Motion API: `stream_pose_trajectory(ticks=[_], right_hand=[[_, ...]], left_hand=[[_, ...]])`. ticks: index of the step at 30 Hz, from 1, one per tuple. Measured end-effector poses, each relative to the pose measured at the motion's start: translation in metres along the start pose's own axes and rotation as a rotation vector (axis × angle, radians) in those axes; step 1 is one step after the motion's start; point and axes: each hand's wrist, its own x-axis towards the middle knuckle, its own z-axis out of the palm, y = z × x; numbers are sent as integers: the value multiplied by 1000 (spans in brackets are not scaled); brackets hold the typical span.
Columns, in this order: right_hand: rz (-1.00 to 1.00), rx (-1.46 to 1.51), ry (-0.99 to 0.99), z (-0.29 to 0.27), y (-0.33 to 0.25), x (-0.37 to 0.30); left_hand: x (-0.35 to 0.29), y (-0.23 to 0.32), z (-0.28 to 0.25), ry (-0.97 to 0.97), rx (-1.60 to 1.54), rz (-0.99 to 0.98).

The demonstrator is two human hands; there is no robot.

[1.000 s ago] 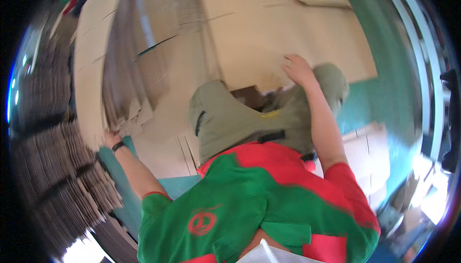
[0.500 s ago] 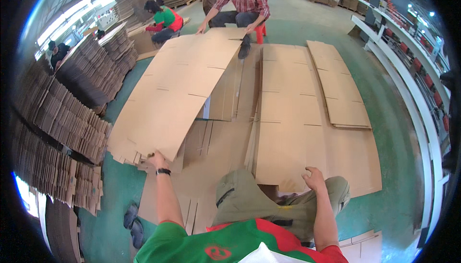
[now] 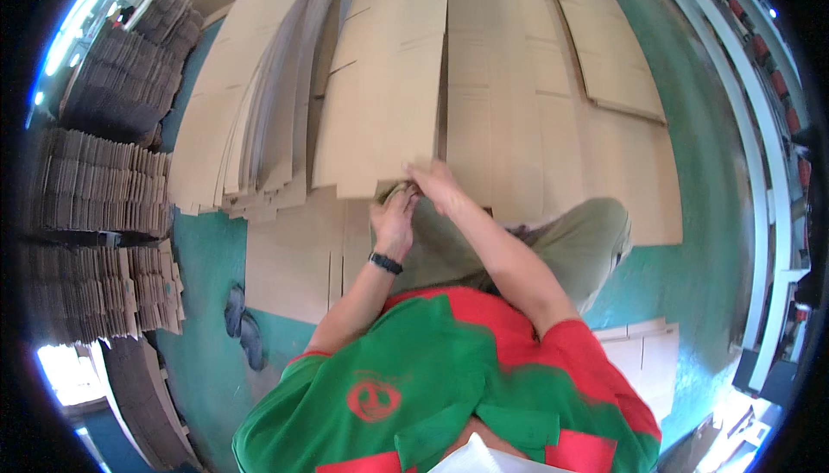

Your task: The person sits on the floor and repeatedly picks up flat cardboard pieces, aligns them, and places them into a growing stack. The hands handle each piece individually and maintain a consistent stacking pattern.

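Note:
A long tan cardboard sheet (image 3: 386, 85), with slits cut along it, slants away in front of me. My right hand (image 3: 434, 186) is closed on its near right corner. Just below the same edge, my left hand (image 3: 395, 218) has its fingers curled at a small notch, close against the right fingertips; a dark watch circles that wrist. Blur softens both hands' fingers. To the left, a pile of cardboard sheets (image 3: 211, 128) lies with several sheets (image 3: 289, 93) tipped up on edge. More flat cardboard (image 3: 509, 128) spreads to the right of the held sheet.
A narrower cardboard stack (image 3: 604, 41) rests at the far right. Tall bundles of cardboard (image 3: 108, 184) line the left side. Dark slippers (image 3: 246, 335) sit on the green floor (image 3: 207, 287). White metal rails (image 3: 760, 179) run along the right. Cardboard pieces (image 3: 643, 361) lie near my right side.
My left hand has let go of the large left sheet and come across to the middle. My right hand has moved from my knee onto another sheet's edge. The view has tilted down.

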Motion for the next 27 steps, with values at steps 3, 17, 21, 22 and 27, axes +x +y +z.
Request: stream_pose_trajectory(ticks=[3,17,21,22,27], right_hand=[[1,177,93,-5,4,13],[-12,416,281,-244,0,-66],[58,406,295,-270,0,-77],[73,412,283,-273,1,-77],[123,268,388,-288,7,-73]], left_hand=[[-10,-3,1,-100,197,-16],[101,-22,-26,-177,672,-328],[107,-53,4,-181,970,-328],[108,-59,9,-187,1303,-27],[116,-71,16,-84,1519,47]])
